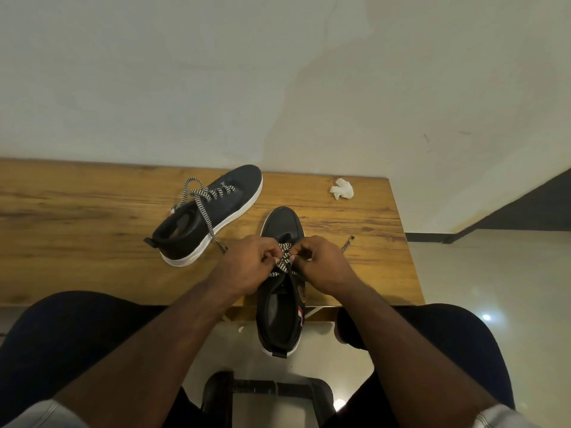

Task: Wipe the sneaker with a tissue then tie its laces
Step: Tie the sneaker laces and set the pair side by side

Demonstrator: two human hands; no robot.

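Observation:
A black sneaker with a white sole lies on the wooden table, toe away from me and heel hanging over the near edge. Its black-and-white zigzag laces cross over the tongue. My left hand pinches the laces from the left and my right hand pinches them from the right, fingers curled, knuckles nearly touching. One loose lace end trails out to the right of my right hand. A crumpled white tissue lies near the table's far right corner.
A second matching sneaker sits at the left, toe pointing far right, its laces loose and trailing toward my left hand. A pale wall rises behind the table. My knees flank the near edge, and a black stool frame stands on the tiled floor below.

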